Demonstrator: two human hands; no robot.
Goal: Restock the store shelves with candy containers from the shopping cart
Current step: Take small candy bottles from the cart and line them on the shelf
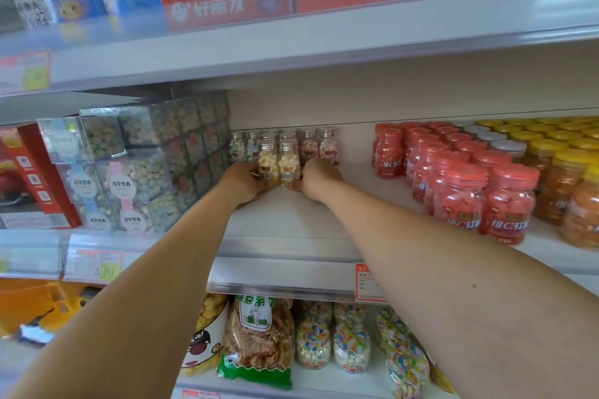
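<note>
2 bottles (268, 162): upright on shelf (291, 215)
Left grip (246, 183): curled round left bottle's base
Right grip (319, 178): curled round right bottle

Clear glossy candy bottles (278, 163), ribbed metallic caps (267, 146)

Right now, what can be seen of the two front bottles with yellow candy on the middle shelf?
The yellow-candy bottles are two small clear bottles with ribbed silver screw caps, filled with yellow and white pieces, a label band low down. They stand upright, side by side, on the white shelf ahead of a row of similar bottles. The left hand and right hand flank them, fingers curled at their bases.
</note>
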